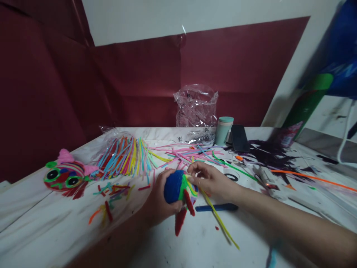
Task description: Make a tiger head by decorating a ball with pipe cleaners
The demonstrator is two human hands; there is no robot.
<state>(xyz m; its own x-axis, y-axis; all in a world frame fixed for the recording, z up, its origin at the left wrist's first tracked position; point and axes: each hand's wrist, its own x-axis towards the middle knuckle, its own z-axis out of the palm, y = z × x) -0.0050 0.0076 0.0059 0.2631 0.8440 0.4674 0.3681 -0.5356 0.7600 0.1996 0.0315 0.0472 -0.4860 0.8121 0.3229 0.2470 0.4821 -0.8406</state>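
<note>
My left hand (162,193) is wrapped round a fuzzy ball-shaped craft figure (174,188), blue on its left side with green, yellow and white bands on the right. Two red pointed pieces stick out from its lower right. At the ball's upper right, the fingers of my right hand (202,177) pinch a yellow pipe cleaner (221,222) against the surface. Its long free end hangs down to the right, over the table. A dark blue pen-like tool (216,208) lies just behind that loose end.
At the left sits a finished-looking fish figure (67,175) with big eyes. Behind are a bag of coloured pipe cleaners (125,158), loose pink strands (181,154), a green-lidded jar (223,131) and a phone (239,138). A glue gun (267,179) lies right; cut scraps (111,197) lie left.
</note>
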